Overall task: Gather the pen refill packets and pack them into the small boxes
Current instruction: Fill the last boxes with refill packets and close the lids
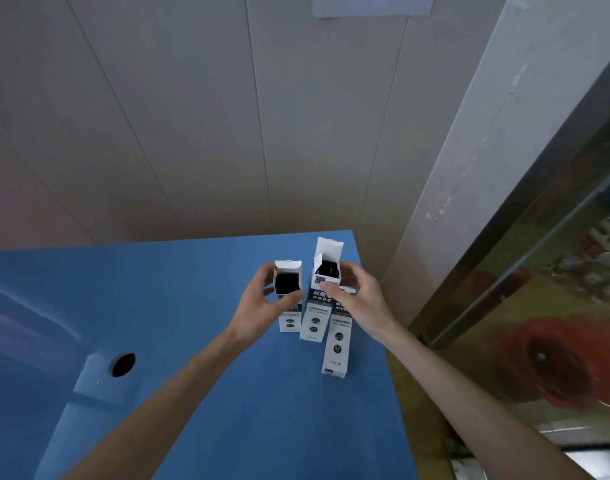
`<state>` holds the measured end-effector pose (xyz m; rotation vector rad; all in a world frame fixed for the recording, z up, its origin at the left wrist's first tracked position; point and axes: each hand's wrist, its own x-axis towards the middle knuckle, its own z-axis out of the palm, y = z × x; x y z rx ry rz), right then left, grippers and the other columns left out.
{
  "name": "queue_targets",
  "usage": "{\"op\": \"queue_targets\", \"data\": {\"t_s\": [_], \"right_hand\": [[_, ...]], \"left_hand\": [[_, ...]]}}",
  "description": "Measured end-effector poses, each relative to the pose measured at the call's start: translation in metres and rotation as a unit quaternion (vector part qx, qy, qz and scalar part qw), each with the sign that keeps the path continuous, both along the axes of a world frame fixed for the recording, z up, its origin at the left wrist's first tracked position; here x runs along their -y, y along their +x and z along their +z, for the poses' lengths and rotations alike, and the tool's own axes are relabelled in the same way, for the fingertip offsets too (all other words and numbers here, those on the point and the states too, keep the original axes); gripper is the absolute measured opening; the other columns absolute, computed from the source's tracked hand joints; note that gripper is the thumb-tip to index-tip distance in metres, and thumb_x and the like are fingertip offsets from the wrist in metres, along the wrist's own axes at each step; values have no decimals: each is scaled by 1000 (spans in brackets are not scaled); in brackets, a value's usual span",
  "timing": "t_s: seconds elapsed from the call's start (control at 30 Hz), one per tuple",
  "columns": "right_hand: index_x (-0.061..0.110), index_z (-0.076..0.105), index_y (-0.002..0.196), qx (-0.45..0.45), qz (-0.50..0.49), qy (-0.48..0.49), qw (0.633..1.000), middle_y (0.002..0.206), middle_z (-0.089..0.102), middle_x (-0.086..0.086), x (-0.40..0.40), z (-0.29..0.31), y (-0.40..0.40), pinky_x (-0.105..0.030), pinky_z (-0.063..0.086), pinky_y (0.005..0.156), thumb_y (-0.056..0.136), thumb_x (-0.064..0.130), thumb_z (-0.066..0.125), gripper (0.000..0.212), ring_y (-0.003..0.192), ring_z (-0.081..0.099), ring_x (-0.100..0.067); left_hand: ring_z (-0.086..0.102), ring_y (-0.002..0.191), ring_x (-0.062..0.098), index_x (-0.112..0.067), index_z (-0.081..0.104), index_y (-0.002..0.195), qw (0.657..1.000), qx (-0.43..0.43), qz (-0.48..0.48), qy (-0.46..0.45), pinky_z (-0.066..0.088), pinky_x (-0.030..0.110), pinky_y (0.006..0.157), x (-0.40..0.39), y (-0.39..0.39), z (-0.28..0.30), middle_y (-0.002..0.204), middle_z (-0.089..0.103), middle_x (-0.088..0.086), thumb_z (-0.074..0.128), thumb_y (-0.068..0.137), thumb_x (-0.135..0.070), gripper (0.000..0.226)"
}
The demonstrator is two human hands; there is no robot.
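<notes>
Three tall white printed cardboard boxes are stood upright, touching, near the far right corner of the blue table, presumably so the open tops face up for loading.

Left box: top flap up, dark contents visible inside, likely the refill packets. It is gripped near the top by the left hand, fingers curled round it, probably to steady it.

Middle box: flap raised high, dark contents also seen. Its upper part is pinched by the right hand, thumb in front, fingers behind.

Right box stands nearest, top hidden by the right hand; open or closed cannot be told.

No loose packets are seen on the table. Flap closing is judged the likely next step.
</notes>
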<state>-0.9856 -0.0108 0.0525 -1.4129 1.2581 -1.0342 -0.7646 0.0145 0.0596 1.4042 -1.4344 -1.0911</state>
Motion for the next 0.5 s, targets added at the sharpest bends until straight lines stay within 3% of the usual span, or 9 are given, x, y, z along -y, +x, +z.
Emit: {"op": "queue_targets", "data": {"t_s": [0.1,0.23,0.37,0.5], "right_hand": [[22,63,128,-11,19,-2,1000,112,74,10,-7,2,-4,-24,53,90,88,29,82,45,105,68,-5],[23,65,128,-15,21,1,1000,111,74,13,-14,5,-6,-25,53,91,89,31,81,43,105,67,-3],[22,67,121,15,6,18,1000,107,75,10,-21,7,-8,-27,56,83,90,29,79,34,97,69,-6],[18,65,127,43,25,39,998,108,76,2,-38,3,-4,-32,60,81,90,28,79,41,97,73,-13]], "left_hand": [[60,120,2,-25,52,135,1000,-5,4,12,45,36,112,-2,0,2,127,66,-14,81,87,-32,57],[45,132,-7,-26,41,147,998,-6,66,-11,39,25,112,-9,-5,6,145,50,-13,76,80,-47,79],[46,135,4,-23,46,143,984,13,149,-93,44,32,110,-32,-8,0,142,51,-13,77,89,-35,64],[47,138,15,-19,52,138,974,64,137,-169,47,33,106,-57,-10,-10,145,48,-9,73,90,-32,54]]}}
